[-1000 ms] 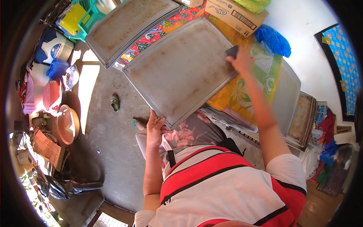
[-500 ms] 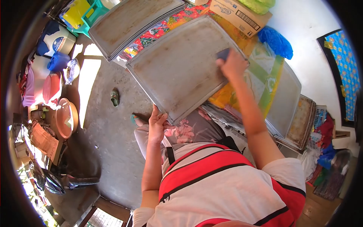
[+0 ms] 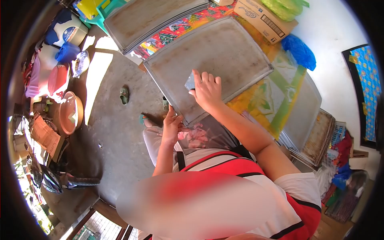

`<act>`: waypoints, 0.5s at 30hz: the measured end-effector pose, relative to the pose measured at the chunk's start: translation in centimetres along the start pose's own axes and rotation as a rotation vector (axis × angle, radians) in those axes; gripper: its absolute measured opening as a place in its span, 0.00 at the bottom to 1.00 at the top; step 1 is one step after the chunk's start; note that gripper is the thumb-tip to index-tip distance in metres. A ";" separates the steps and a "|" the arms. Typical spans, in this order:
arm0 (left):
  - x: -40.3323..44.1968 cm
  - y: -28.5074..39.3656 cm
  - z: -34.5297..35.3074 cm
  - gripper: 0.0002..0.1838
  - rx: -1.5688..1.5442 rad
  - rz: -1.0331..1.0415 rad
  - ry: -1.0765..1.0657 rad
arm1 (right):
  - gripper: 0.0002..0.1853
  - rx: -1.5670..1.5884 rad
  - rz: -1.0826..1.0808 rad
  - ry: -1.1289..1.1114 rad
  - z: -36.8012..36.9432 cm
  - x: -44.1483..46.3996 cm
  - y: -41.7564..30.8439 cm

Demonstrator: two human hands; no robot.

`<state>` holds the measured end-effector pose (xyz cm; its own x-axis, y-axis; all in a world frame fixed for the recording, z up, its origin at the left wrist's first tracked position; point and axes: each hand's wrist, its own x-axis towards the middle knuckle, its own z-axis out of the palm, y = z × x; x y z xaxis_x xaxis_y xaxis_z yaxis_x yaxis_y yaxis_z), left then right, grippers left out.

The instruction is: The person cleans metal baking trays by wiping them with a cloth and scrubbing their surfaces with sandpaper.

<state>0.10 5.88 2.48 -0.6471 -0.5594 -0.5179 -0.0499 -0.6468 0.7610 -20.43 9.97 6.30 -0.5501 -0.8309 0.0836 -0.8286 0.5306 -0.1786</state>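
First: What has moved?

Second: The right hand [image 3: 209,91]. Half a second ago it was near the tray's right-hand corner; now it is past the middle, closer to the left hand [image 3: 173,128].

First: And the tray [image 3: 216,52]?

Second: It lies directly under the right hand, its near corner over the person's lap.

First: How is each hand gripping?

Second: The right has its fingers closed around a small flat block [image 3: 190,82], pressed to the tray's face; what it is made of, no one can tell. The left grasps the tray's near edge, just beside that corner.

First: How far along does it look?

Second: Partway, as a judgement. Much of the face is plain grey, but brown marks remain beyond the right hand, toward the far edge. How much the block has covered cannot be told.

First: And further out?

Second: Ahead and to the left of the grip, a stack of trays [image 3: 156,20] has a browner top. To the right, past a yellow plastic sheet [image 3: 276,92], sit a grey tray [image 3: 310,108] and browner trays [image 3: 319,136]. Whether any are finished is unclear.
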 end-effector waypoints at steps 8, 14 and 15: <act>0.1 0.0 -0.1 0.40 -0.011 0.013 -0.038 | 0.42 -0.049 0.326 0.037 -1.3 5.2 3.5; 0.7 -1.0 -0.7 0.38 -0.029 0.032 -0.048 | 0.44 0.243 -0.100 -0.123 2.9 2.6 -8.6; 0.5 -0.8 -0.6 0.38 -0.029 0.022 -0.041 | 0.42 0.298 -0.142 -0.119 3.1 3.0 -9.1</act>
<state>0.28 5.78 1.31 -0.6788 -0.5521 -0.4842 -0.0135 -0.6499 0.7599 -14.23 2.18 5.14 -0.4009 -0.9160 0.0169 -0.8198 0.3505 -0.4528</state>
